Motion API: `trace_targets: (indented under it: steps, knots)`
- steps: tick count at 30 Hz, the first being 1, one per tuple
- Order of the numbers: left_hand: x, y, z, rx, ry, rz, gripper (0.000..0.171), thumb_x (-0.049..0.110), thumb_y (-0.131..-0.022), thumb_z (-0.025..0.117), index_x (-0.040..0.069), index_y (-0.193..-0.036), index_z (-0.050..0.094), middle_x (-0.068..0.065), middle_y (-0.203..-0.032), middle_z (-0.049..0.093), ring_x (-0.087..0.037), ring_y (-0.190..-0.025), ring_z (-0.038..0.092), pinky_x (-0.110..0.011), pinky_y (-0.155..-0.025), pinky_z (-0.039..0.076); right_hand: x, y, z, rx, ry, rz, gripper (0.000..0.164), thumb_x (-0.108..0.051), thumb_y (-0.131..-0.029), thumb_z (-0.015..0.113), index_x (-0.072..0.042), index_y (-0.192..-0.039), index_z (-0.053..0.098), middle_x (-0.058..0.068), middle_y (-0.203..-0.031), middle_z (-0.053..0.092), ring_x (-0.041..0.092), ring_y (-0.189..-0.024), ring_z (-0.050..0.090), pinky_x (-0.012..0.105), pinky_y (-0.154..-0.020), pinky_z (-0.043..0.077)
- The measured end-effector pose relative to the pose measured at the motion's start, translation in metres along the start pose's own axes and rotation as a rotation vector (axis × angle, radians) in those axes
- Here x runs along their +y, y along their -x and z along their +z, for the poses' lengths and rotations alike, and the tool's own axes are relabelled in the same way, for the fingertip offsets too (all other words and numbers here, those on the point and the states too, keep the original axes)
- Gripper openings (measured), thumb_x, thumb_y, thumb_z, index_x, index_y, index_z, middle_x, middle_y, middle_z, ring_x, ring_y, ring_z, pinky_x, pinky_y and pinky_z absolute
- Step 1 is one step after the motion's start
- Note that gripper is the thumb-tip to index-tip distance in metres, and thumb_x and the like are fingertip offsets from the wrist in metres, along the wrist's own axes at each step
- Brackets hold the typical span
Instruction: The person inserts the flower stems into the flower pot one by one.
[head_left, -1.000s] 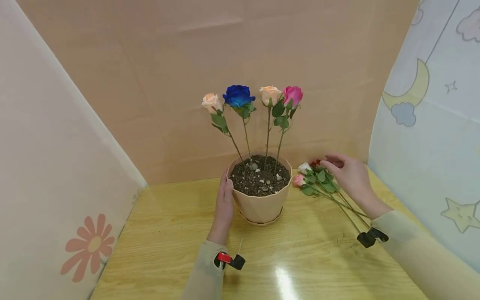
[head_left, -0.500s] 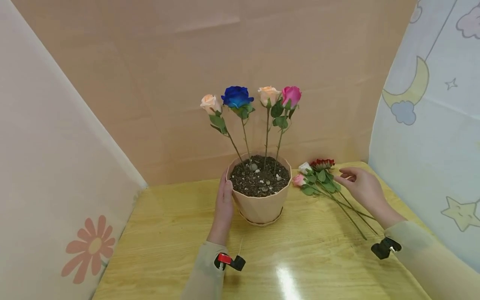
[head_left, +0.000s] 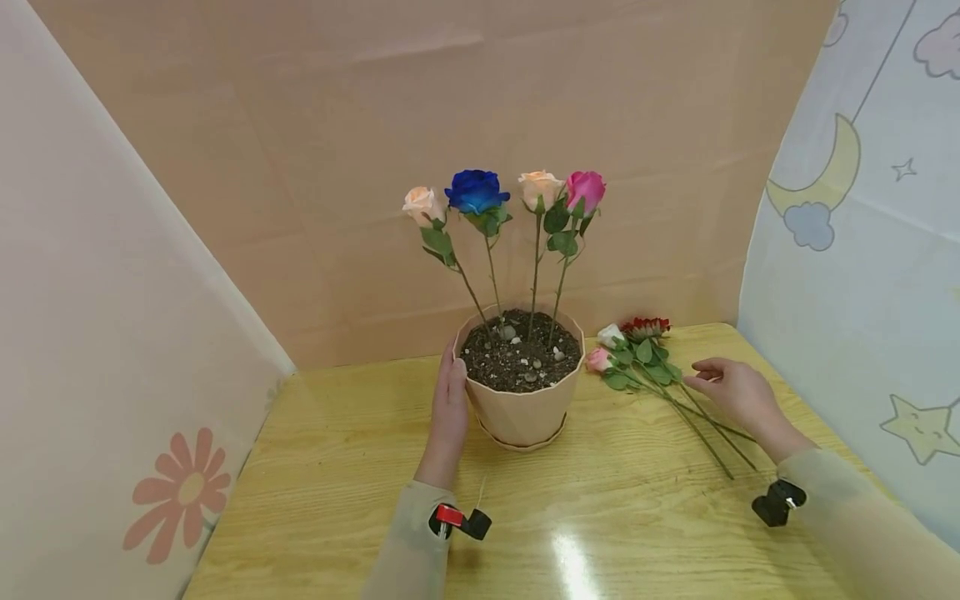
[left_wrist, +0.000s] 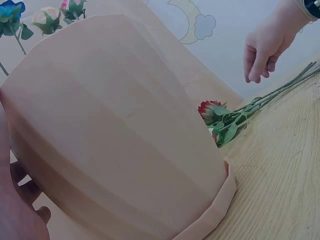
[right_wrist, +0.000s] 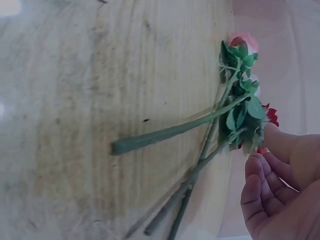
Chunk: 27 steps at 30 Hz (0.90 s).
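My left hand holds the side of a peach flowerpot; in the left wrist view its fingers bend around the pot's wall. Dark soil with pebbles fills the pot. Standing in it are two peach roses, a blue rose and a hot-pink rose. My right hand hovers above the table with loosely bent fingers and nothing in them. Beside it lie a red flower, a white rose and a pink rose, their stems crossing.
The pot stands on a matching saucer on a wooden table. A peach cloth hangs behind. Patterned cloth walls rise at the left and right.
My right hand has drawn back from the red flower, down and to the right, away from the blooms. My left hand and the pot have stayed in place.
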<state>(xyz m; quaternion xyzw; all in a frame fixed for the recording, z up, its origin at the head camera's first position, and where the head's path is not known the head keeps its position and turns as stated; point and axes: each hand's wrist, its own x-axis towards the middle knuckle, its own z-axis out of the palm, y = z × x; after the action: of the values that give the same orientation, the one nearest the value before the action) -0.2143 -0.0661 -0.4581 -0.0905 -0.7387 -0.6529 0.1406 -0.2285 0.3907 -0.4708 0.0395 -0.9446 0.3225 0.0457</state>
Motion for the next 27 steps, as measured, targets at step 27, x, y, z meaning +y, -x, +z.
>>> trace_targets:
  steps: [27]
  knots:
    - [0.003,-0.001,0.001,-0.001,0.000,-0.004,0.058,0.042,-0.123,0.033,0.024,-0.178,0.025,-0.004,-0.182,0.021,-0.034,-0.167,0.020,-0.062,-0.132,0.018,0.036,0.002,0.017,-0.071,-0.002,0.006,0.041,-0.027,-0.110,0.070,0.011,-0.126,0.075,0.032,-0.122,0.074,0.056,-0.111,0.068,0.068,-0.091,0.055]
